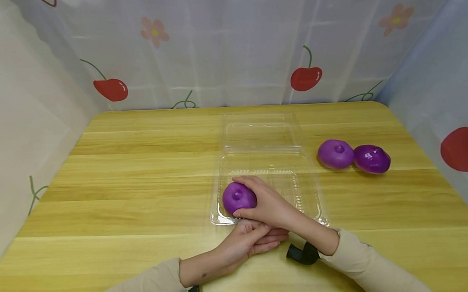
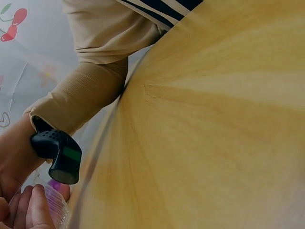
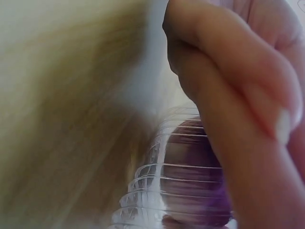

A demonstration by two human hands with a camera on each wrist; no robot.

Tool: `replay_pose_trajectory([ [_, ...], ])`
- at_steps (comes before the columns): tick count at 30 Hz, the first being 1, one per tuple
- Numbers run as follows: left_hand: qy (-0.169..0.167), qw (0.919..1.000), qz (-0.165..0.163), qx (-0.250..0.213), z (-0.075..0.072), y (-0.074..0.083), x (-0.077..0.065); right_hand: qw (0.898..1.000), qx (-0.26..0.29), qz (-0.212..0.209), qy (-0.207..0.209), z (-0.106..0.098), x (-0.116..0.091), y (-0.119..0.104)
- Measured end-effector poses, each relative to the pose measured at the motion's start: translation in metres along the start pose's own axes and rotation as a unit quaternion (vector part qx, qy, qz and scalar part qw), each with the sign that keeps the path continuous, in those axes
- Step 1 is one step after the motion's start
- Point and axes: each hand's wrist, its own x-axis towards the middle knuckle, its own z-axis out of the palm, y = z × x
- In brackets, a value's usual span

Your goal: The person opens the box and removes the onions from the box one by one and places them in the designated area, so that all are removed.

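Note:
My right hand grips a round purple ball with a small nub on top, thumb at its near side and fingers over its far side. The ball sits at the front left inside a clear plastic clamshell container, whose lid lies folded back behind it. Just in front of the container, my left hand holds nothing, its fingers extended below the right wrist. Through the ribbed container wall in the right wrist view, purple shows dimly. Left fingers appear at the left wrist view's lower corner.
Two more purple balls, one matte and one glossy, lie side by side right of the container. A black wrist device is strapped at the right forearm. A patterned curtain hangs behind the wooden table.

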Motion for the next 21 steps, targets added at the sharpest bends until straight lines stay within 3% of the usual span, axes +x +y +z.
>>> replay_pose_trajectory([
  [21,-0.001,1.0,0.005,0.001,0.0,0.001,0.0,0.995,0.088,0.012,0.046,-0.041,-0.008,-0.002],
])
